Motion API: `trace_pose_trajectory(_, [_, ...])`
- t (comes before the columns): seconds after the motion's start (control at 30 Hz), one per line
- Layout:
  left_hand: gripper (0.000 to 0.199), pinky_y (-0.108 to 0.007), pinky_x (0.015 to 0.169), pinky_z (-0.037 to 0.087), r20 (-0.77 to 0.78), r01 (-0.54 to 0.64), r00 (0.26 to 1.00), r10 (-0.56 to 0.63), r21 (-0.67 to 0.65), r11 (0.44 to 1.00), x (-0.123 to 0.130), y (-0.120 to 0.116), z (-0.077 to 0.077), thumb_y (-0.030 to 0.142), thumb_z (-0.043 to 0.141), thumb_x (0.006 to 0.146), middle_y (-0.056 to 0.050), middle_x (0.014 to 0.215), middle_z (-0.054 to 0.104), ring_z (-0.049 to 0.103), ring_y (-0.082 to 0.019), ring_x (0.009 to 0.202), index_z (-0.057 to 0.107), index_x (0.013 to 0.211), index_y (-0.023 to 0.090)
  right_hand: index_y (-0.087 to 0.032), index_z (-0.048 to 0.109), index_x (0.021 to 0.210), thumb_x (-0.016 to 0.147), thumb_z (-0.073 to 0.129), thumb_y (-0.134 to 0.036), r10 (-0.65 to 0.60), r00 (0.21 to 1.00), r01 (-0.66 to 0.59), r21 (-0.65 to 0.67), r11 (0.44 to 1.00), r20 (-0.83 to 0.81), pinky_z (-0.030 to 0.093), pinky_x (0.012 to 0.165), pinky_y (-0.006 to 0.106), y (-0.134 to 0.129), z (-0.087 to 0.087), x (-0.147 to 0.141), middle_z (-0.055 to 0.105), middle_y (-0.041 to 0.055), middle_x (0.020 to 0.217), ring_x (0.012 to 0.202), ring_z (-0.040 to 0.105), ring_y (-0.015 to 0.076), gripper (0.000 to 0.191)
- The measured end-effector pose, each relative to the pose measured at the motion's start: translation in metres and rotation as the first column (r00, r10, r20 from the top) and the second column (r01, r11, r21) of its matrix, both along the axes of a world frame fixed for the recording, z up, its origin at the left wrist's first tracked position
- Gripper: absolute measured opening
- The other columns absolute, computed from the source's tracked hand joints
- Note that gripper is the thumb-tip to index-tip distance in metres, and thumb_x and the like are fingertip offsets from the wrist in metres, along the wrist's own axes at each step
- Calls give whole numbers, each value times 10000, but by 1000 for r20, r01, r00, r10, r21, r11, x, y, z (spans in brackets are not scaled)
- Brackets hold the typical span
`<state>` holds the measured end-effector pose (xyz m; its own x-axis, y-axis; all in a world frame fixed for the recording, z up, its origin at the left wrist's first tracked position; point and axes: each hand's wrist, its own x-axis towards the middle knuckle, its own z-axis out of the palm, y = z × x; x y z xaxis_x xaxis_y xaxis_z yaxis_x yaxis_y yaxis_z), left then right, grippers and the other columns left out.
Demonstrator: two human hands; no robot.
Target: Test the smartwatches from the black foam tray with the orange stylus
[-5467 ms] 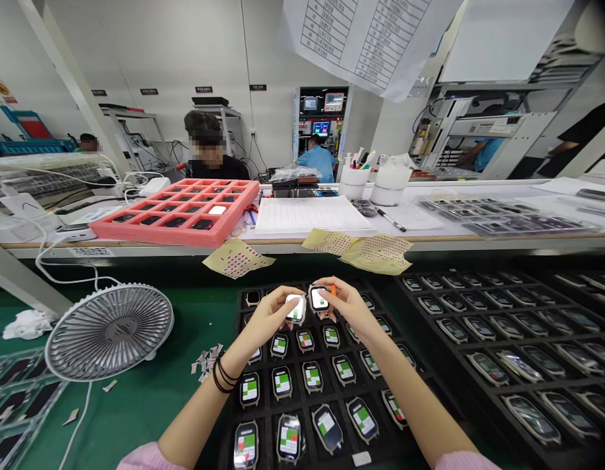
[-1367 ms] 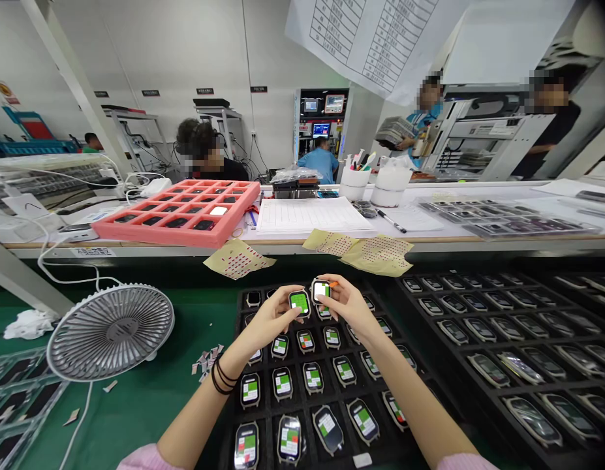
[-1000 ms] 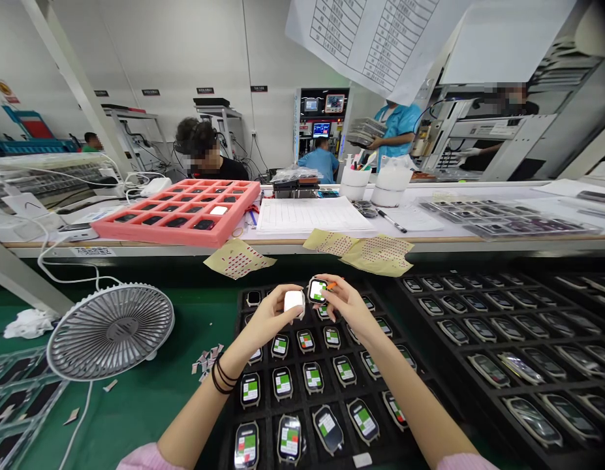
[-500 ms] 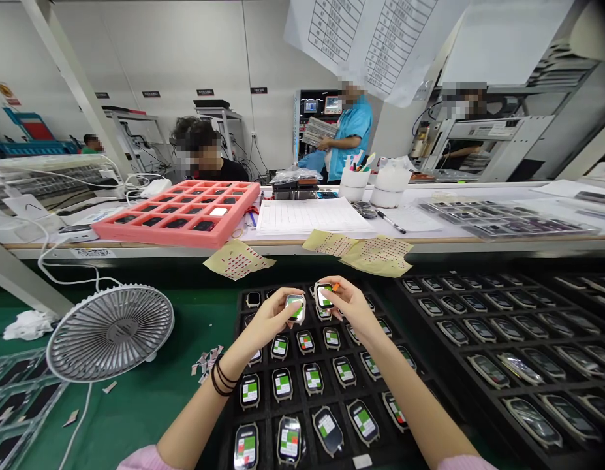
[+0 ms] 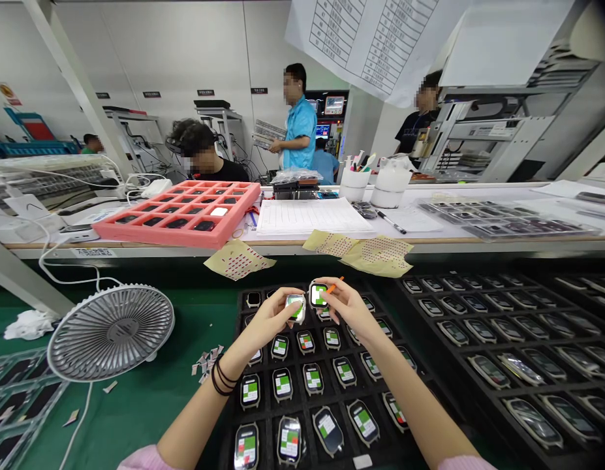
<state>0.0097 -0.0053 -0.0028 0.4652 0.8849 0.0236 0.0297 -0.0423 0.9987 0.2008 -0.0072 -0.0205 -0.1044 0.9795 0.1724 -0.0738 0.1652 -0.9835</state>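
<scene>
My left hand [image 5: 277, 312] is closed on a smartwatch [image 5: 295, 309] with a lit green-and-white screen, its thumb lying over the glass. Just beside it, my right hand [image 5: 348, 305] grips a second smartwatch [image 5: 318, 296] whose screen is also lit. A thin orange stick [image 5: 336, 284] pokes out from the fingers of that same hand; its lower end is hidden. Both watches are held above the far part of a black foam tray [image 5: 267, 411], which carries rows of strapless watches, many with green, white and red blocks on their screens.
A second black tray [image 5: 459, 385] with more watches lies at the right. At left stands a grey fan [image 5: 111, 331] near scattered paper bits [image 5: 207, 363]. On the raised shelf are a pink foam tray [image 5: 224, 232], paper sheets [image 5: 307, 217] and white cups [image 5: 354, 185]. Several people are beyond.
The watch in my right hand has shifted slightly left and up, and more of the orange stick shows. My left hand stays put. Behind, a person in blue has walked left.
</scene>
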Motion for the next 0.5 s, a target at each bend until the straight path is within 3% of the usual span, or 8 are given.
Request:
trace_pose_trajectory(0.1, [448,-198,488,359,0,1,1000,-1,5,1000,0,0,0,527,623,771,15,757,531,458,-78,573,568,1047,179,-198,638,954,771,652,-454,-35,999,35,-3,999,22,295,332,193,0,0,1,494,-29,650,411,461,66,315])
trace_pose_trajectory(0.3, [442,-196,484,357,-1,0,1000,0,3,1000,0,0,-1,524,625,771,15,755,536,462,-77,570,568,1040,178,-207,630,976,752,696,-392,-32,999,31,18,999,26,327,349,202,2,-5,2,530,-28,673,409,425,56,298])
trace_pose_trajectory(0.5, [445,-197,476,341,-6,-3,1000,3,-2,1000,0,0,0,518,625,772,14,754,541,451,-72,555,568,1052,176,-215,578,1075,740,708,-317,45,999,-45,35,998,-3,356,374,194,2,-6,1,612,31,845,593,596,130,374])
